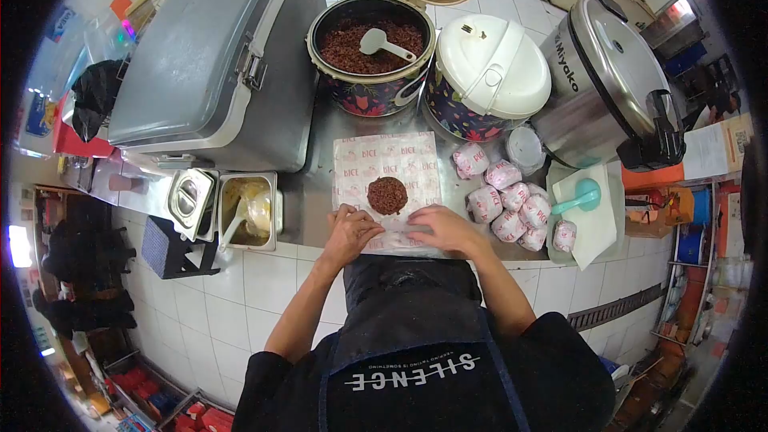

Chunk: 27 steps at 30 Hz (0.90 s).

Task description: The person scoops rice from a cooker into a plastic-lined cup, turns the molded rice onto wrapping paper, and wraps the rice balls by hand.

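A round patty of reddish-brown rice (388, 195) lies on a stack of printed wrapping paper (387, 156) at the front of the metal counter. Just below the rice, my left hand (352, 232) has its fingers pressed together at the near part of the paper, where a thin, clear-looking sheet shows. Opposite it, my right hand (444, 228) rests at the paper's near right side with its fingers apart. To the right sits a pile of wrapped round packets (506, 201). Behind the paper, an open rice cooker (372, 56) holds reddish-brown rice and a white scoop (386, 46).
A closed cooker (492, 68) and a large Miyako container (604, 76) stand at the back right. A grey cool box (216, 56) fills the left. Metal pans (250, 212) sit at the front left, and a tray (612, 232) with a teal scoop (584, 195) at the right.
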Tool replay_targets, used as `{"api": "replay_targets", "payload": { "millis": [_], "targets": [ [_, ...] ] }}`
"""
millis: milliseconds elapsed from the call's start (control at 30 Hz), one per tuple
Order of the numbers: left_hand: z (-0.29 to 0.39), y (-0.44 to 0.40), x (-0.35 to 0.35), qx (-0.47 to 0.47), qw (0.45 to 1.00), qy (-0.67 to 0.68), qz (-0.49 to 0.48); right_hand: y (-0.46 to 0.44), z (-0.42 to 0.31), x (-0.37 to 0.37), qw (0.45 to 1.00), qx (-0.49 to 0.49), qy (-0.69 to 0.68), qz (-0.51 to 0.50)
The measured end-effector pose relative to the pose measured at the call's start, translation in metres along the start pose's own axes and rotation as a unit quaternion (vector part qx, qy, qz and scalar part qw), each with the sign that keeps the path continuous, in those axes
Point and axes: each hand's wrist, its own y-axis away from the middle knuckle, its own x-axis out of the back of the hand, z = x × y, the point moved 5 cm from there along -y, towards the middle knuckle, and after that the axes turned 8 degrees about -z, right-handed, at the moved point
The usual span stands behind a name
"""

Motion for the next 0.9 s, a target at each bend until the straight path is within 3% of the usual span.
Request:
{"api": "replay_targets", "payload": {
  "millis": [133,233,333,567,667,800,833,867,900],
  "targets": [
    [0.005,-0.006,0.014,0.026,1.0,0.005,-0.017,-0.007,0.012,-0.025,0.992,-0.08,0.099,-0.009],
    [0.028,-0.003,0.039,0.002,0.999,-0.022,0.046,0.003,0.005,-0.019,0.99,-0.048,0.083,0.107],
    [0.011,0.015,0.023,-0.037,0.997,-0.036,0.051,0.025,-0.012,-0.008,0.955,-0.045,0.196,0.221],
    [-0.006,0.059,0.013,-0.11,0.993,-0.049,0.003,0.065,0.017,-0.025,0.981,-0.018,0.128,0.146],
    [-0.007,0.063,0.019,-0.069,0.997,0.036,0.002,0.069,0.027,-0.025,0.989,-0.032,-0.018,0.142],
    [-0.026,0.049,0.025,0.029,0.975,0.215,0.049,0.051,0.043,-0.014,0.952,-0.111,-0.225,0.175],
    [-0.037,0.045,0.02,0.086,0.959,0.266,0.039,0.047,0.048,-0.01,0.938,-0.14,-0.253,0.193],
    [-0.048,0.042,0.012,0.142,0.938,0.315,0.029,0.045,0.057,-0.009,0.932,-0.221,-0.257,0.131],
    [-0.058,0.039,0.007,0.196,0.911,0.362,0.019,0.038,0.064,-0.008,0.931,-0.205,-0.251,0.166]
  ]
}}
